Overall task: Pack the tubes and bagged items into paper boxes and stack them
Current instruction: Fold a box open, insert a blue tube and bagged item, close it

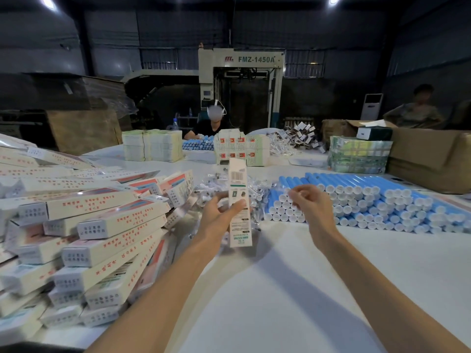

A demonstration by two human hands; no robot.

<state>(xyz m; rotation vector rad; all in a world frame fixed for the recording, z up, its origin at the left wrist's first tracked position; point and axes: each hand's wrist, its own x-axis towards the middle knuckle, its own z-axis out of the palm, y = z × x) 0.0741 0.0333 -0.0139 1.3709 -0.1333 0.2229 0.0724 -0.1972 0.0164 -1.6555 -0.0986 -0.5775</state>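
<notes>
My left hand (220, 212) grips a long white paper box (239, 200), held upright above the table, barcode side toward me. My right hand (309, 203) hovers to the right of the box with loosely curled fingers, just over the white caps of the blue tubes (356, 200); I cannot tell whether it holds anything. A heap of small clear bagged items (254, 189) lies behind the box. Packed boxes (89, 225) lie piled at the left.
Flat box blanks (153, 145) and printed cartons (242, 149) stand at the far side, where a seated person (212, 123) works. A brown cardboard carton (430, 159) and wrapped bundles (359, 155) stand at the right. White table surface (280, 289) lies in front of me.
</notes>
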